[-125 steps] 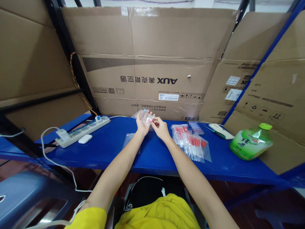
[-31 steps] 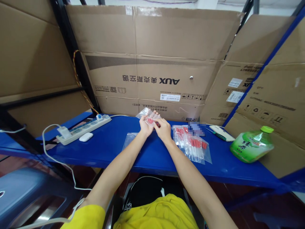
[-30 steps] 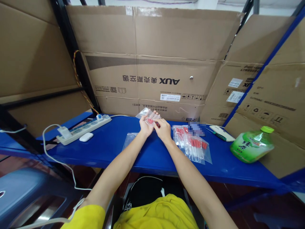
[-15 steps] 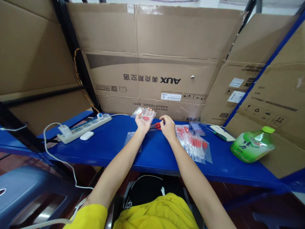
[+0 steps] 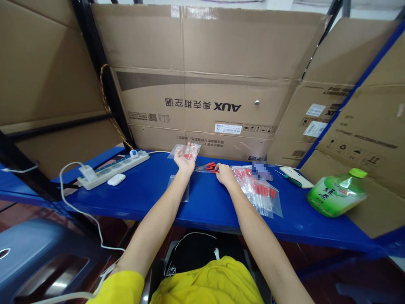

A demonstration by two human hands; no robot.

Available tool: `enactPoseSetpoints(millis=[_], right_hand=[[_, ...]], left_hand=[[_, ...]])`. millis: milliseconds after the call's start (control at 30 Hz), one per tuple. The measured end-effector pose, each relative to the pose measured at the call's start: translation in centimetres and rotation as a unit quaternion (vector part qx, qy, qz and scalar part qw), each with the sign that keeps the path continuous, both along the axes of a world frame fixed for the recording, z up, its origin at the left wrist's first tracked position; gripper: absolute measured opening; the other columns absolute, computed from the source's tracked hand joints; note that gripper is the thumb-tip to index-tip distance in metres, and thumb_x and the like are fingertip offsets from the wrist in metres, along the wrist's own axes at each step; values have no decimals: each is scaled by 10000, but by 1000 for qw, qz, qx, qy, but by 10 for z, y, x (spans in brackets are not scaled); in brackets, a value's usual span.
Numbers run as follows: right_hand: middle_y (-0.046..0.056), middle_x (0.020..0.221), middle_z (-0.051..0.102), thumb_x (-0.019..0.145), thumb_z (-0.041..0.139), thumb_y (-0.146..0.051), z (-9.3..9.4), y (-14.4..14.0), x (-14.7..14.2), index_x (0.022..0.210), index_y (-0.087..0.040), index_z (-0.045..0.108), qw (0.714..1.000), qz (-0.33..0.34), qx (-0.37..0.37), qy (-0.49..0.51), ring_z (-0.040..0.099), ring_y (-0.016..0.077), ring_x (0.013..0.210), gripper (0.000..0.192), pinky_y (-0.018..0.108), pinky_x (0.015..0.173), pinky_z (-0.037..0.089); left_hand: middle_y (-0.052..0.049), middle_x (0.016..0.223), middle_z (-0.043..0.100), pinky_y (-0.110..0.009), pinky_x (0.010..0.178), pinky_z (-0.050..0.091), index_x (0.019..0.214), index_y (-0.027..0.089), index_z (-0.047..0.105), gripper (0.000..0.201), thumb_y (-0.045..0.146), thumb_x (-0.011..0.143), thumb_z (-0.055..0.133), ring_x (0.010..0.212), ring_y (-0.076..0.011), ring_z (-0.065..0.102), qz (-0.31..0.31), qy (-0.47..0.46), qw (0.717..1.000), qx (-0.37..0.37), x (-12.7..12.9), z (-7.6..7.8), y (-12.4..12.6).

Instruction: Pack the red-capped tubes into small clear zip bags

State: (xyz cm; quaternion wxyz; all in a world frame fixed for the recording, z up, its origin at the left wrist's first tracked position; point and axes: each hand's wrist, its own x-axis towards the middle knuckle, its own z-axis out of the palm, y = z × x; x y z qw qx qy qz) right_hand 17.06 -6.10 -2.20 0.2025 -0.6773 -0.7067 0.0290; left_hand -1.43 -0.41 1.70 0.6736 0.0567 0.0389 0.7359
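Observation:
My left hand [image 5: 184, 161], palm up and raised above the table, holds a clear plastic bag [image 5: 196, 149]. A red piece [image 5: 187, 156] shows in or under the plastic. Fingers closed, my right hand [image 5: 225, 174] pinches the red end of a thin stick at a small pile of red-ended sticks [image 5: 209, 166] with pale shafts. Their exact kind is too small to tell. To the right of that hand lie clear bags [image 5: 257, 194] with several red-ended sticks inside. Another clear bag [image 5: 186, 194] lies flat, partly behind my left forearm.
A white power strip [image 5: 114, 169] with plugs and a small white case [image 5: 116, 180] lie on the left of the blue table [image 5: 139, 202]. On the right are a green bottle [image 5: 337, 193], a green-handled tool [image 5: 292, 180] and a pale flat object [image 5: 299, 177]. Cardboard [image 5: 202, 46] walls the back.
My left hand has moved slightly left with the bag. My right hand has lowered toward the red-ended sticks, and its fingers have come down to one.

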Motion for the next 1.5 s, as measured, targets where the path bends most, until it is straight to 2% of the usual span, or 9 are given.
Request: enactPoseSetpoints(millis=[67, 167, 333, 467, 767, 1000, 1167, 1367, 1500], right_hand=[[109, 1099, 747, 898, 601, -90, 0, 2, 2, 1019, -200, 740, 999, 17, 23, 17, 684, 243, 1030, 215, 315, 921, 467], [95, 1074, 732, 902, 598, -129, 3, 5, 3, 998, -193, 717, 991, 56, 99, 73, 672, 231, 1002, 166, 326, 925, 476], [51, 945, 727, 965, 521, -259, 16, 3, 0, 1045, -208, 668, 939, 98, 231, 236, 659, 203, 827, 175, 322, 812, 506], [56, 920, 705, 974, 511, -313, 23, -4, -7, 1047, -210, 672, 910, 113, 293, 270, 635, 197, 782, 205, 321, 781, 508], [50, 909, 698, 957, 548, -306, 22, -8, -18, 1021, -207, 687, 910, 147, 307, 237, 616, 192, 766, 183, 322, 781, 500], [42, 909, 712, 995, 550, -352, 23, -12, -22, 1082, -229, 717, 922, 129, 303, 202, 618, 208, 813, 225, 328, 836, 488], [51, 911, 696, 986, 538, -315, 24, -14, -25, 1028, -227, 715, 943, 101, 266, 172, 616, 221, 867, 202, 316, 857, 479], [53, 953, 718, 988, 510, -276, 22, -13, -25, 1119, -227, 697, 952, 75, 240, 176, 630, 221, 876, 233, 300, 842, 465], [38, 893, 705, 985, 536, -298, 21, -13, -24, 1057, -226, 707, 948, 52, 243, 196, 625, 213, 819, 199, 300, 826, 455]], left_hand=[[-110, 1015, 706, -495, 1017, 574, 999, 184, 592, 183, 236, 844, 510, 1069, -253, 713, 1, -1, 1000, 4, -1, 1, 0], [-104, 1031, 712, -499, 1013, 579, 969, 199, 566, 137, 235, 854, 501, 1088, -251, 713, 5, -1, 1000, 7, -4, 3, 0], [-106, 1023, 715, -478, 975, 601, 964, 204, 538, 109, 242, 874, 489, 1068, -250, 721, 21, -4, 1000, 2, -10, 7, 0], [-103, 1008, 715, -461, 954, 611, 971, 207, 532, 110, 244, 882, 480, 1050, -242, 727, 24, -5, 1000, 0, -12, 6, 2], [-113, 1072, 732, -455, 985, 595, 1009, 196, 590, 168, 247, 879, 497, 1101, -258, 719, -20, 21, 999, 17, 0, 4, -6], [-133, 1099, 743, -499, 1058, 546, 1109, 165, 638, 291, 203, 853, 507, 1173, -304, 698, -78, 86, 992, 48, 25, 2, -22], [-154, 1157, 743, -527, 1050, 535, 1190, 167, 632, 381, 180, 834, 499, 1195, -333, 691, -120, 136, 981, 68, 40, -1, -31], [-153, 1174, 747, -527, 1077, 510, 1276, 166, 613, 480, 147, 818, 471, 1234, -326, 675, -134, 162, 974, 85, 44, -1, -36], [-155, 1211, 738, -527, 1077, 512, 1269, 164, 625, 465, 166, 830, 471, 1250, -335, 665, -147, 155, 973, 83, 44, -1, -37]])
